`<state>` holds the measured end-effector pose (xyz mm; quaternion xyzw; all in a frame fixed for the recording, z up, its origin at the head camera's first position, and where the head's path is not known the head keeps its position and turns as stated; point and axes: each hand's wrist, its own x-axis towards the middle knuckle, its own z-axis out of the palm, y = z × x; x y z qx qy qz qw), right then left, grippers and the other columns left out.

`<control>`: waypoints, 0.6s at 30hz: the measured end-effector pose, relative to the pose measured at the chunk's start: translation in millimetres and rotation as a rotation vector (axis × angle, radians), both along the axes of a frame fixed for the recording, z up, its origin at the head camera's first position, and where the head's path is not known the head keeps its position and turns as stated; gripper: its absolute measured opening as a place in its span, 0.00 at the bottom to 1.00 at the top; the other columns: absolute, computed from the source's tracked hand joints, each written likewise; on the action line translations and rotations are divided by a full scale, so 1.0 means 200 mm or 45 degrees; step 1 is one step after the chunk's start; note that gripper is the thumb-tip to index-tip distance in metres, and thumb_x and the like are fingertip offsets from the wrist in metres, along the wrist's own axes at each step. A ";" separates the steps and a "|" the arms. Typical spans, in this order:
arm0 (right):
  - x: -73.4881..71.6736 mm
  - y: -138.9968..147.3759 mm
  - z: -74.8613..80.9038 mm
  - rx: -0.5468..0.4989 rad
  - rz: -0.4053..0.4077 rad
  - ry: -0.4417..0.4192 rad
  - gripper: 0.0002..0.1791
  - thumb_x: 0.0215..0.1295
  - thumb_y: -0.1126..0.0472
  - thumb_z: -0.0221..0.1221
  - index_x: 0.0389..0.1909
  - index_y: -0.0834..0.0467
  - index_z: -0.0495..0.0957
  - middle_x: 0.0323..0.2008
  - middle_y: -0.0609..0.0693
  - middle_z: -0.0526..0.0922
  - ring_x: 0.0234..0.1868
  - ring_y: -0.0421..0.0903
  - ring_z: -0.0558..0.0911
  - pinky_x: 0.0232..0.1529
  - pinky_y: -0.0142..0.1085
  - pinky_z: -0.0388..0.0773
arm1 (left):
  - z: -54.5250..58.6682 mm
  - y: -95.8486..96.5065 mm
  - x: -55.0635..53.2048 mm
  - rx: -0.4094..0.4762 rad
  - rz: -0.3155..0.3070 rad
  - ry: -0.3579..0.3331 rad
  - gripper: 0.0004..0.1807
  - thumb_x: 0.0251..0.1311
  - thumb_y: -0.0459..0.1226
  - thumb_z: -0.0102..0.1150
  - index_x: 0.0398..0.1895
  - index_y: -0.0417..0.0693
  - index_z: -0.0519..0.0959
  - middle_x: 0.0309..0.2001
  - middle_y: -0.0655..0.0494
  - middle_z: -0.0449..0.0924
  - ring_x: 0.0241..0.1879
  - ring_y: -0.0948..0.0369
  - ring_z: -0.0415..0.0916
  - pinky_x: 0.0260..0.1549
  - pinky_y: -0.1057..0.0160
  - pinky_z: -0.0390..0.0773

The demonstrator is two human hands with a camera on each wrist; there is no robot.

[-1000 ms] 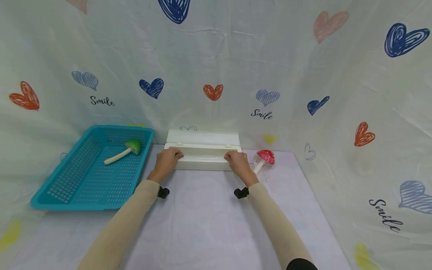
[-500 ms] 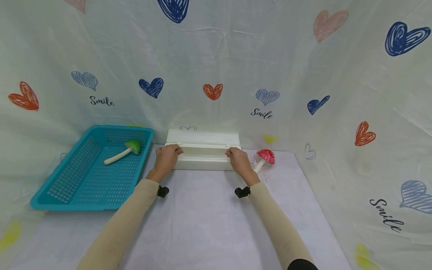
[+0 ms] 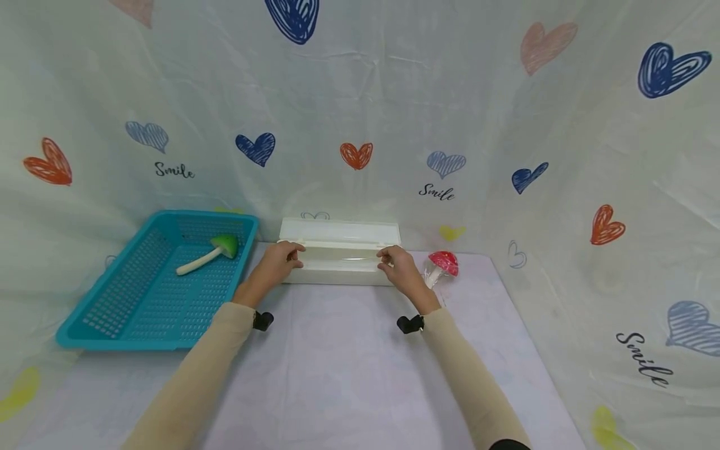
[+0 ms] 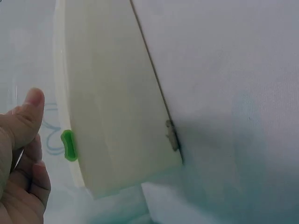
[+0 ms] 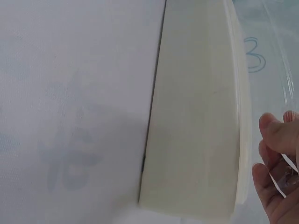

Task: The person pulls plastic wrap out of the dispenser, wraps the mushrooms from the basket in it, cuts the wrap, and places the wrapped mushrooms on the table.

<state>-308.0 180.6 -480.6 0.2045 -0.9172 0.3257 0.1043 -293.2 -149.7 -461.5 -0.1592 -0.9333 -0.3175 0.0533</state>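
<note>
A long white cling film box [image 3: 337, 275] stands at the back of the table, its lid [image 3: 340, 231] raised behind it. My left hand [image 3: 278, 262] is over the box's left end, thumb and fingers pinching clear cling film. My right hand [image 3: 400, 269] pinches the film at the other end. In the right wrist view the cling film [image 5: 288, 88] runs up from the fingers as a glossy, see-through sheet; its full outline is hard to see. A green clip [image 4: 69, 145] sits on the box's edge in the left wrist view.
To the left stands a blue perforated basket [image 3: 129, 344] with a green-capped toy mushroom [image 3: 225, 244] in it. A red-capped toy mushroom [image 3: 444, 262] in clear wrapping lies just right of the box. Behind hangs a heart-printed cloth [image 3: 360, 94].
Both hands have lifted slightly and turned, with the wrists moving outward, away from each other. Box, basket and mushrooms stay in place; the head view has shifted a little.
</note>
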 end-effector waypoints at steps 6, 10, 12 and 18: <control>0.01 0.01 0.01 0.025 -0.036 0.065 0.09 0.66 0.69 0.66 0.46 0.66 0.85 0.44 0.61 0.85 0.43 0.55 0.84 0.45 0.45 0.84 | -0.02 -0.02 0.01 -0.035 -0.001 0.155 0.09 0.68 0.33 0.64 0.45 0.37 0.87 0.42 0.42 0.84 0.42 0.48 0.82 0.43 0.51 0.83; 0.00 0.04 0.01 0.035 -0.059 0.066 0.08 0.69 0.66 0.64 0.44 0.64 0.87 0.44 0.58 0.89 0.46 0.54 0.87 0.48 0.46 0.84 | -0.01 -0.03 0.02 0.004 -0.011 0.170 0.10 0.69 0.33 0.63 0.46 0.36 0.87 0.46 0.42 0.89 0.48 0.47 0.85 0.48 0.48 0.84; 0.00 0.05 0.01 0.017 -0.051 0.049 0.09 0.71 0.65 0.63 0.46 0.65 0.87 0.44 0.58 0.90 0.47 0.52 0.88 0.50 0.46 0.85 | 0.01 -0.03 0.03 0.023 -0.019 0.155 0.11 0.70 0.34 0.62 0.48 0.36 0.87 0.46 0.42 0.89 0.49 0.47 0.86 0.49 0.48 0.84; 0.00 0.07 0.03 -0.058 -0.013 0.087 0.09 0.72 0.65 0.61 0.45 0.65 0.87 0.43 0.58 0.91 0.46 0.53 0.89 0.49 0.46 0.85 | 0.04 -0.02 0.03 0.085 -0.035 0.190 0.12 0.71 0.34 0.61 0.49 0.36 0.86 0.47 0.41 0.89 0.47 0.46 0.86 0.46 0.48 0.85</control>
